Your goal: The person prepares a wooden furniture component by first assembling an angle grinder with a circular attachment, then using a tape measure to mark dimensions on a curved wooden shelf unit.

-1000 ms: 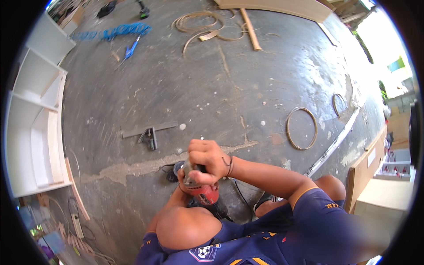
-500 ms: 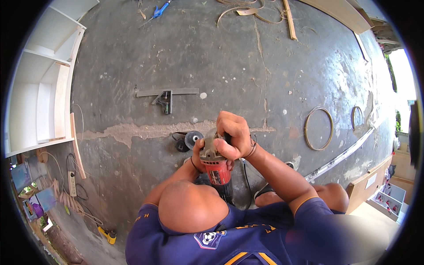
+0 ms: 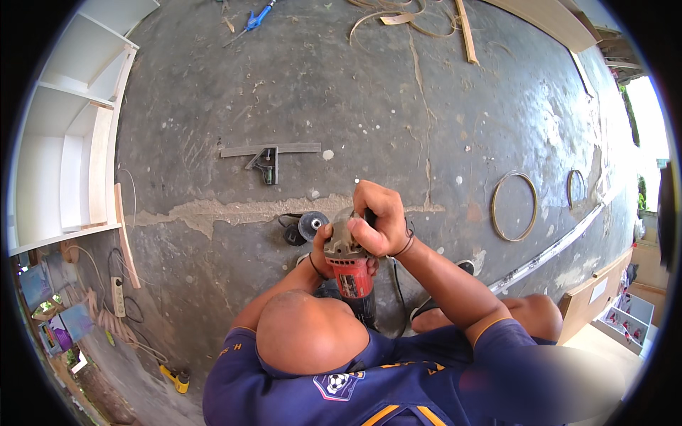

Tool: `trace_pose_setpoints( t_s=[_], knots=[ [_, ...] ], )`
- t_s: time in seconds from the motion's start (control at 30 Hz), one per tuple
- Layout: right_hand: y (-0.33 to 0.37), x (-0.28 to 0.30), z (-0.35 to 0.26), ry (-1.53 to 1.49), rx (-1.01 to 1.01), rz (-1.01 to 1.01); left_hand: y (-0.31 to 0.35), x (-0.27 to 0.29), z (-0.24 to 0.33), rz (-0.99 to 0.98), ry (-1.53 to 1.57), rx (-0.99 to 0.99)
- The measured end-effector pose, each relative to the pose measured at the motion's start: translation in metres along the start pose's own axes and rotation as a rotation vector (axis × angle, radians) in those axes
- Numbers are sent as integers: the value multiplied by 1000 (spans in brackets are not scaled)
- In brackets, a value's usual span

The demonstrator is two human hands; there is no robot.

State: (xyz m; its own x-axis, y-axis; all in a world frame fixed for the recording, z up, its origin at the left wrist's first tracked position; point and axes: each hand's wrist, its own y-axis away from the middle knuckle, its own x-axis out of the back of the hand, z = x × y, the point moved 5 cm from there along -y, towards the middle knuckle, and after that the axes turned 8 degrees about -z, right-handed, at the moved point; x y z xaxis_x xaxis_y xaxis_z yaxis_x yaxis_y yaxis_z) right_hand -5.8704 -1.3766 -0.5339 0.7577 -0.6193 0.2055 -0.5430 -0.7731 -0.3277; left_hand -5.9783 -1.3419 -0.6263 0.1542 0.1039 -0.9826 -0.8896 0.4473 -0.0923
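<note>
A red and black angle grinder [image 3: 353,277] with a grey metal head stands close in front of me. My left hand [image 3: 323,252] is closed round the side of its head, with the fingers partly hidden behind the body. My right hand [image 3: 382,220] makes a fist at the top of the head, wrapped round a dark part whose shape is mostly hidden. Just left of the head, a round grey disc [image 3: 310,226] with a metal hub sits beside a small black object [image 3: 293,235]. Farther off, a combination square [image 3: 267,165] lies on the floor.
White shelving [image 3: 78,170] stands at the left. Below it are a power strip [image 3: 117,297], coiled cords and a yellow tool [image 3: 175,380]. Rolled edging strip [image 3: 513,206] and a long wrapped bar [image 3: 547,252] lie at right. A blue-handled tool [image 3: 256,17] lies far left.
Both hands keep their hold on the angle grinder. The view has shifted very slightly, and the right fist sits a touch farther right.
</note>
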Motion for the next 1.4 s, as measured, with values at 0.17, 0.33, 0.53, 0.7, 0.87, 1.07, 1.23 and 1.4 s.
trace_pose_setpoints(
  t_s=[0.17, 0.33, 0.53, 0.7, 0.87, 1.07, 1.23, 1.4],
  knots=[
    [1, -1, -2, -4, -24, 19, 1, -2, 1, 18, -16, 7],
    [1, 3, 1, -8, -71, 47, -2, 1, 1, -15, -16, 16],
    [-2, -1, -5, -43, -26, 42, 4, -2, 1, 2, -23, 15],
    [6, -1, 6, -40, -128, 83, 3, 1, -1, 30, 20, 36],
    [-4, -1, -1, -58, -40, 12, 3, 3, 2, -18, -22, 21],
    [4, 1, 8, -98, -96, 35, 0, -2, 1, -20, 11, 33],
    [-6, 0, 15, -52, -83, -45, 1, 3, 8, 126, -86, -56],
    [-23, -1, 49, -123, -166, 137, 25, 14, 35, 238, 31, -271]
  ],
)
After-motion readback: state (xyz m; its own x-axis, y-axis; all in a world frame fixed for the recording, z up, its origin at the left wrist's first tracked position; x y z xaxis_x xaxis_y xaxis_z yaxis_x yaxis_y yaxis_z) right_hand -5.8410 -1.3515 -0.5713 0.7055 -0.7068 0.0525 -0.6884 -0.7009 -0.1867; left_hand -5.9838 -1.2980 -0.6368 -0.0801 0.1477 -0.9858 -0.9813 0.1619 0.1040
